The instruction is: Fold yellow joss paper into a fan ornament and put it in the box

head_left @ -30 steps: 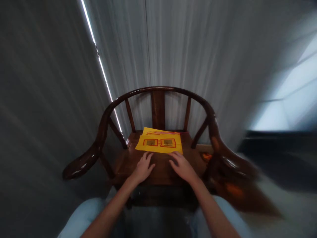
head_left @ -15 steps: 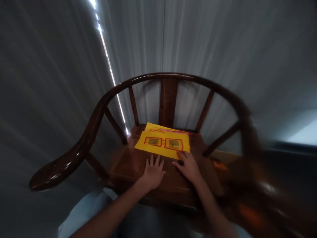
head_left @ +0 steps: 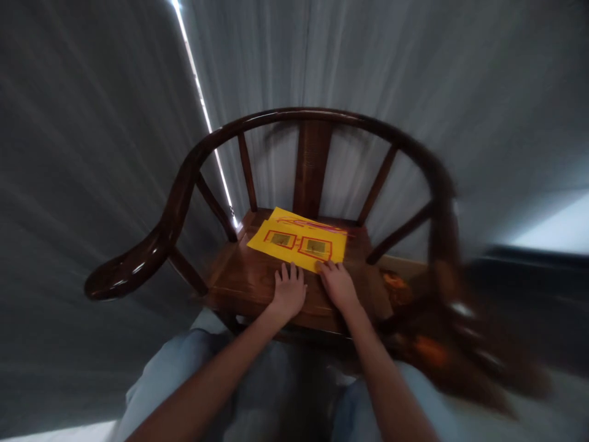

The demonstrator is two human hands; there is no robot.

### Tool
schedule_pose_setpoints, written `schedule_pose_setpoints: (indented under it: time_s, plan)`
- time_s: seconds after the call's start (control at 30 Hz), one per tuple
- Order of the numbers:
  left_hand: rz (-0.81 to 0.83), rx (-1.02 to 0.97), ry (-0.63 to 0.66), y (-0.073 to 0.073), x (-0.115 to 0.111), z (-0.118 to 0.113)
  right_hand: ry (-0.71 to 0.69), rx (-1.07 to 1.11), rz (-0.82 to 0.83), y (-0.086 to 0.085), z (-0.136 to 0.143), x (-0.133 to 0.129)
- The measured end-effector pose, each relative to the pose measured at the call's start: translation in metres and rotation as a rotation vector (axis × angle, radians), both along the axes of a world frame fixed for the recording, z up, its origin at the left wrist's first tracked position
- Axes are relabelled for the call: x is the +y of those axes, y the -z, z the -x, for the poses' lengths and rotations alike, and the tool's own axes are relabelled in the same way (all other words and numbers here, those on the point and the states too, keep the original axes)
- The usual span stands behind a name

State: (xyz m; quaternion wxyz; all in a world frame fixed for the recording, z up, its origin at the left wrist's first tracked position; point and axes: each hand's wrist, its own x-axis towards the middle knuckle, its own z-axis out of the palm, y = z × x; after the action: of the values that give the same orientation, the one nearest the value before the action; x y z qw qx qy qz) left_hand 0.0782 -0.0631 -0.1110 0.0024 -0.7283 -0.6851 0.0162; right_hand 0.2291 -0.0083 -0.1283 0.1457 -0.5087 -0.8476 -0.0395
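Note:
Yellow paper sheets (head_left: 299, 244) overlap on the brown wooden seat (head_left: 257, 282) of a chair. The front sheet shows two red frames with dull gold squares inside; red and pink lines mark the sheet behind. My left hand (head_left: 289, 290) lies on the seat just below the front sheet, fingers a little apart, holding nothing. At the sheet's lower right edge, my right hand (head_left: 338, 283) touches the paper with its fingertips, its fingers closer together. Whether it grips the edge is too blurred to tell.
A curved dark armrest (head_left: 129, 270) rises at the left, and the backrest rail (head_left: 304, 113) curves behind the seat. Grey curtains (head_left: 377, 55) hang behind. Blurred orange and brown items (head_left: 396, 283) lie at the right.
The view has tipped down, so the chair sits higher. My right hand's thumb and fingers have drawn together at the sheet's edge. My left hand's fingers are less spread.

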Motion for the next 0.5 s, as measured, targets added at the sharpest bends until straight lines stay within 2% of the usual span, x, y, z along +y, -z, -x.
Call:
schedule_pose_setpoints:
  time_s: [0.13, 0.23, 0.33, 0.43, 0.5]
  plan:
    - [-0.042, 0.033, 0.017, 0.002, 0.002, 0.002, 0.053, 0.004, -0.012, 0.001, 0.007, -0.007]
    - [-0.082, 0.030, 0.040, 0.007, 0.003, 0.005, 0.052, 0.136, -0.023, 0.006, 0.014, -0.007]
    - [-0.130, 0.009, 0.063, 0.012, 0.004, 0.013, 0.041, 0.438, 0.008, 0.013, 0.021, 0.003]
    - [-0.152, -0.052, 0.120, 0.013, 0.006, 0.023, 0.154, 0.849, 0.044, 0.020, 0.021, 0.020]
    - [-0.151, -0.108, 0.166, 0.012, 0.007, 0.029, 0.219, 0.965, 0.031, 0.023, 0.016, 0.032]
